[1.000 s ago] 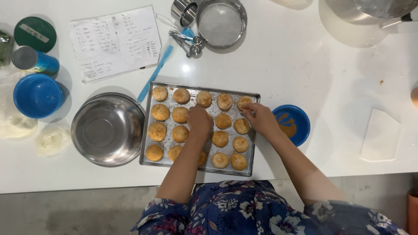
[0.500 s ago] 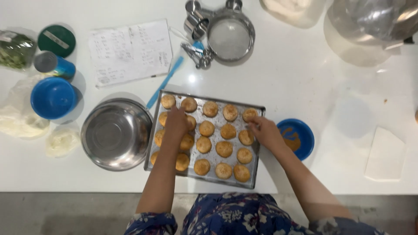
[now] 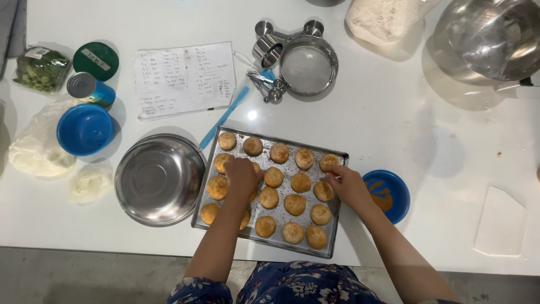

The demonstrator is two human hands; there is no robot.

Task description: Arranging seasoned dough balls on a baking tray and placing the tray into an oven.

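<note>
White countertop fills the view, seen from overhead, with baking gear spread across it. I note a rectangular metal baking tray (image 3: pixel 337 217) near the front edge, carrying rows of round golden-brown dough balls (image 3: pixel 295 204).

My left hand (image 3: pixel 241 175) rests palm-down over the balls in the tray's left half, fingers curled; it covers what lies beneath, so I cannot tell whether it grips one or only presses on it. My right hand (image 3: pixel 347 186) sits at the tray's right edge, fingertips pinched on the golden ball at the top-right corner (image 3: pixel 328 162).

Just right of the tray stands a small blue bowl with brown residue (image 3: pixel 388 195). Left of the tray, touching or nearly touching it, is an empty round steel mixing bowl (image 3: pixel 160 179). Further back lie a light-blue spatula (image 3: pixel 225 116), a handwritten paper sheet (image 3: pixel 184 79), a round steel sieve (image 3: pixel 309 67) with measuring cups beside it, and a second blue bowl (image 3: pixel 85 129).

Judgement: the step in hand appears to be handling or adjusting individual balls on the tray, both hands working at once. The next move calls for light fingertip pressure and a clean lift, so that neighbouring balls, set close together, are not dented or shifted.
</note>
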